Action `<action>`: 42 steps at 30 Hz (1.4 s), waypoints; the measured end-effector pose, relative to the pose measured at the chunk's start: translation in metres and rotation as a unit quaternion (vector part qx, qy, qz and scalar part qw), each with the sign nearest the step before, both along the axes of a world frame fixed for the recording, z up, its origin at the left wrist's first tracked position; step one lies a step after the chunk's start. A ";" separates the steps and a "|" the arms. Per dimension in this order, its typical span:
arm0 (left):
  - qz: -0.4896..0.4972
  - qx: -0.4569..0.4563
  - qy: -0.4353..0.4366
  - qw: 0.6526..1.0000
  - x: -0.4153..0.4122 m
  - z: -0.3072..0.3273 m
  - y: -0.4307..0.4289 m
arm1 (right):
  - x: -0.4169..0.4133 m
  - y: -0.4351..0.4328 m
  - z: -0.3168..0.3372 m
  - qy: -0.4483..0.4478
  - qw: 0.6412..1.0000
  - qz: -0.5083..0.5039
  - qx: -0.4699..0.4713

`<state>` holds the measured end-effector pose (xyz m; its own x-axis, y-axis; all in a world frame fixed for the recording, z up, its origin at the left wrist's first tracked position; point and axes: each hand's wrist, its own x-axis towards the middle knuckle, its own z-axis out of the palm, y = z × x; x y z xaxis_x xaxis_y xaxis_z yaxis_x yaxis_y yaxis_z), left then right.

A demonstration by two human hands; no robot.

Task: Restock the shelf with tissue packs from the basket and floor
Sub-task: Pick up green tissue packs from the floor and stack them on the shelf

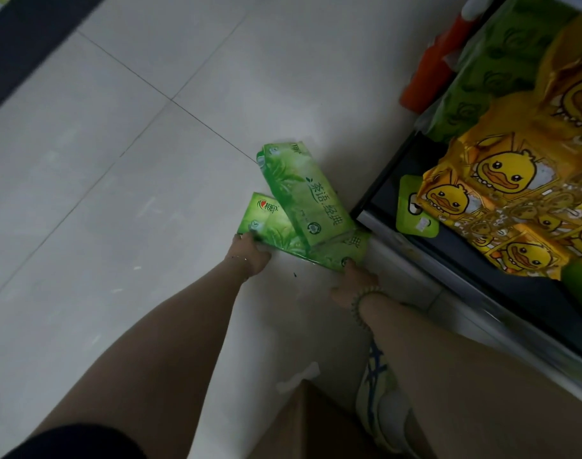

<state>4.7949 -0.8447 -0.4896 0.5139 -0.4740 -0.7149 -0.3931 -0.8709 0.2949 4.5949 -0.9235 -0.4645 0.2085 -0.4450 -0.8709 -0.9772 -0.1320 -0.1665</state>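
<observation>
The lower tissue pack (273, 228) lies half covered by the upper pack (304, 190) — the left hand (249, 255) and right hand (357, 281) hide their fingers beneath it. The shelf (501, 293) and duck packs (505, 173) run off the right edge.

Black sleeve (84, 442), thin wrist chain (238, 258), green bead bracelet (360, 304), blue-striped white sneaker (380, 402)

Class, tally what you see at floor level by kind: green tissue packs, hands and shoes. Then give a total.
green tissue packs: 2
hands, left and right: 2
shoe: 1
Total: 5
</observation>
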 end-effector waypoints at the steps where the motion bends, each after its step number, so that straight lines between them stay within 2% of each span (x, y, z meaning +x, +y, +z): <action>1: 0.003 0.003 0.001 1.000 0.000 -0.001 0.001 | 0.000 0.000 -0.001 -0.005 1.000 -0.014 0.015; 5: 0.021 -0.009 -0.002 1.000 0.004 -0.005 0.003 | -0.002 -0.001 -0.004 -0.046 0.991 -0.104 0.063; 11: 0.103 -0.061 0.024 0.993 0.005 -0.003 0.000 | -0.007 -0.001 0.003 -0.088 0.971 -0.216 0.058; 16: 0.174 -0.058 0.046 0.982 0.006 0.004 0.005 | -0.005 0.004 -0.001 -0.114 0.932 -0.336 0.067; 20: 0.240 -0.051 0.093 0.965 0.005 0.004 0.014 | 0.002 0.010 -0.011 -0.072 0.948 -0.310 0.012; 27: 0.255 -0.032 0.109 0.960 -0.005 0.002 0.022 | -0.006 0.005 -0.024 -0.005 0.963 -0.268 0.005; 31: 0.257 -0.032 0.115 0.959 -0.008 -0.001 0.023 | -0.006 -0.001 -0.028 -0.071 0.964 -0.254 0.036; 35: 0.271 -0.030 0.133 0.953 -0.009 0.000 0.027 | -0.006 -0.010 -0.023 -0.043 0.983 -0.179 0.007; 42: 0.239 -0.013 0.072 0.968 -0.006 0.013 0.026 | -0.009 -0.004 -0.008 -0.003 0.983 -0.175 0.052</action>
